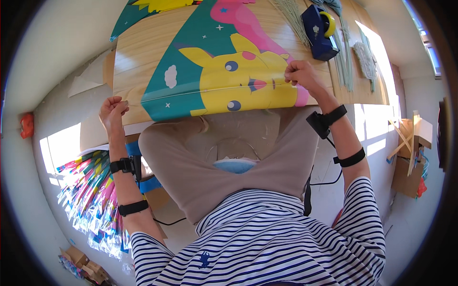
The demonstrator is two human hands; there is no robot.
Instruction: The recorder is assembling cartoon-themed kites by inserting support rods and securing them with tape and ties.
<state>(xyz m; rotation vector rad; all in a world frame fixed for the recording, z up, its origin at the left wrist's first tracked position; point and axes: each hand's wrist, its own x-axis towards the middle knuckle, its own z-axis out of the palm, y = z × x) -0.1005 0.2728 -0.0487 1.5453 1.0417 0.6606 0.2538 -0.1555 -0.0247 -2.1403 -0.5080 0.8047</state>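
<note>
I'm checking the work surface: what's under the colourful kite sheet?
The kite sheet lies on a wooden table, bare around it. A thin rod crosses on top. Whatever lies beneath the sheet is covered.

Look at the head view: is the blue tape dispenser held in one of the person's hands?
No, the blue tape dispenser sits alone on the wooden table, apart from both hands.

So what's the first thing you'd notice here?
The big colourful kite sheet with a yellow cartoon animal, spread on the wooden table. The left hand and right hand pinch a thin rod stretched across it. A blue tape dispenser sits at the table's far right, and bright plastic sheets lie heaped on the floor at left.
</note>
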